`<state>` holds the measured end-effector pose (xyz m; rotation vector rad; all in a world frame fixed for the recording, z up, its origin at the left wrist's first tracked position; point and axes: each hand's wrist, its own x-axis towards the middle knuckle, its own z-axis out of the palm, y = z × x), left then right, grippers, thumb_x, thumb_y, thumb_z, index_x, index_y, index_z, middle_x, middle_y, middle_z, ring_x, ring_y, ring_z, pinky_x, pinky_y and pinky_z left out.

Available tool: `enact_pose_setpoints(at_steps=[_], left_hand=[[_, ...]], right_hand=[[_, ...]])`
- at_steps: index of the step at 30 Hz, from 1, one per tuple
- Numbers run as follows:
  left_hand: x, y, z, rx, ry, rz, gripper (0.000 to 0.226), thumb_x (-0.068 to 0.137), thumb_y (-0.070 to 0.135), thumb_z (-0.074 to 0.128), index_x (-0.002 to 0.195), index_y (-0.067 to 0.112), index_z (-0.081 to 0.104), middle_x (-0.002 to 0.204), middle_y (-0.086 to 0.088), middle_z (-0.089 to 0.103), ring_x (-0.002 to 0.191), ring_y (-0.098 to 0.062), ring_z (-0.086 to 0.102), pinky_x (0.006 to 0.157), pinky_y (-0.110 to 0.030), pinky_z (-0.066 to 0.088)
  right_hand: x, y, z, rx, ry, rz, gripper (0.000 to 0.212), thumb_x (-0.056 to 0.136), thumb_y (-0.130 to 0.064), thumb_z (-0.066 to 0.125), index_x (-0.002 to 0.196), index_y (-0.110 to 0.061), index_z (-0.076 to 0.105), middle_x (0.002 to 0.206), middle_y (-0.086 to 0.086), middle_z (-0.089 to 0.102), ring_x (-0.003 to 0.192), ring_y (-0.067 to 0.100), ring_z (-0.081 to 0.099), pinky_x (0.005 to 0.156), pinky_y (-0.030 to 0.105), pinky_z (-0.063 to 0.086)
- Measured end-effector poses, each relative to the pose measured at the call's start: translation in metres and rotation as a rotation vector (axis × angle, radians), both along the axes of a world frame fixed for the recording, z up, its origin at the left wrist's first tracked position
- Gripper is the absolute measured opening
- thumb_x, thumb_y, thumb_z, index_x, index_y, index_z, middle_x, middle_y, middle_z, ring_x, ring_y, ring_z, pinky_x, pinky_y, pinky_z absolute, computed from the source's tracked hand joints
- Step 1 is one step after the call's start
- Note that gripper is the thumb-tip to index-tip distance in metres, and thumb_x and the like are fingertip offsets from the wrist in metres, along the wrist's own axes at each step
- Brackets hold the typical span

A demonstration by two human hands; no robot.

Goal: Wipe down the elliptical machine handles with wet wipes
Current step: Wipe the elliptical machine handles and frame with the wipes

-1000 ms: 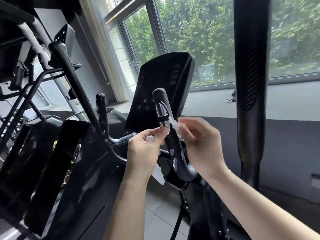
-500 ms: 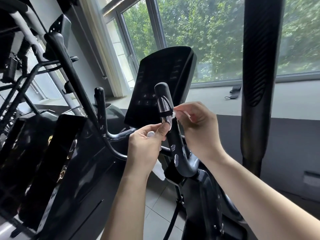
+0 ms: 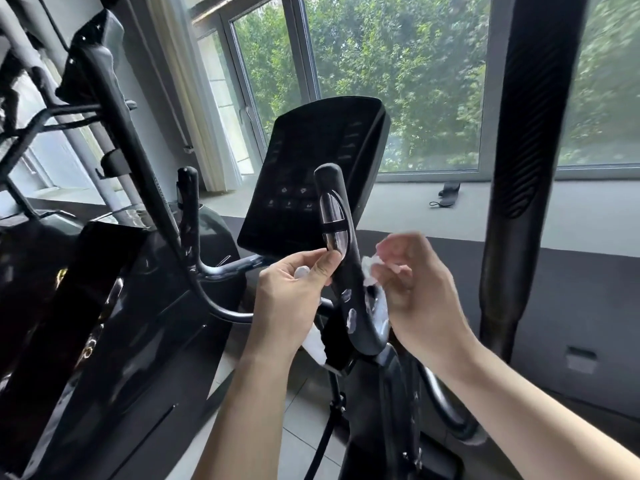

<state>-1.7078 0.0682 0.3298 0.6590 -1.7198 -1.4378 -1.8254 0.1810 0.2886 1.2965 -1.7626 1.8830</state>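
Right grip (image 3: pixel 412 289) is pinched on the wet wipe (image 3: pixel 370 268) and has dropped from the silver sensor (image 3: pixel 334 216) to just right of the handle (image 3: pixel 349 282). Left grip (image 3: pixel 294 292) still pinches the handle steady. Guessing the lower bend's next.

Left hand (image 3: pixel 294 292), fingers curled on a white scrap (image 3: pixel 301 271), sets its thumb against the black handle (image 3: pixel 347 284) before the console (image 3: pixel 311 157); right hand (image 3: pixel 415 296) pinches a crumpled wet wipe (image 3: pixel 371 268) just beside the handle.
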Motion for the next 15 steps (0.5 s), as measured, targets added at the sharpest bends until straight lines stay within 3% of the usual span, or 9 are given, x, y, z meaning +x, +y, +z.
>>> enact_pose_setpoints(at_steps=[6,10,15], left_hand=[[0.012,-0.008,-0.019,0.019,-0.051,-0.019,0.028,0.089,0.043,0.075,0.084,0.015,0.076,0.045,0.013,0.047,0.043,-0.009,0.033,0.049,-0.024,0.029],[0.013,-0.009,-0.023,0.013,-0.046,-0.051,0.013,0.088,0.037,0.078,0.082,0.025,0.08,0.052,0.005,0.05,0.046,-0.011,0.034,0.046,-0.022,0.03],[0.012,-0.012,-0.025,-0.011,-0.053,-0.07,0.014,0.089,0.036,0.078,0.089,0.022,0.079,0.046,0.015,0.048,0.043,-0.006,0.037,0.045,-0.016,0.032]], right_hand=[[0.011,-0.015,0.015,-0.159,-0.044,0.107,0.011,0.092,0.006,0.073,0.095,-0.004,0.075,0.098,0.007,0.069,0.088,0.015,0.07,0.079,0.024,0.056],[0.013,-0.007,-0.012,-0.172,-0.03,0.099,0.011,0.092,0.002,0.072,0.096,-0.006,0.078,0.1,0.006,0.071,0.092,0.027,0.073,0.081,0.042,0.06],[0.018,0.009,-0.026,-0.049,-0.121,0.096,0.017,0.087,0.007,0.076,0.091,-0.009,0.08,0.092,0.0,0.073,0.083,0.018,0.073,0.075,0.029,0.059]])
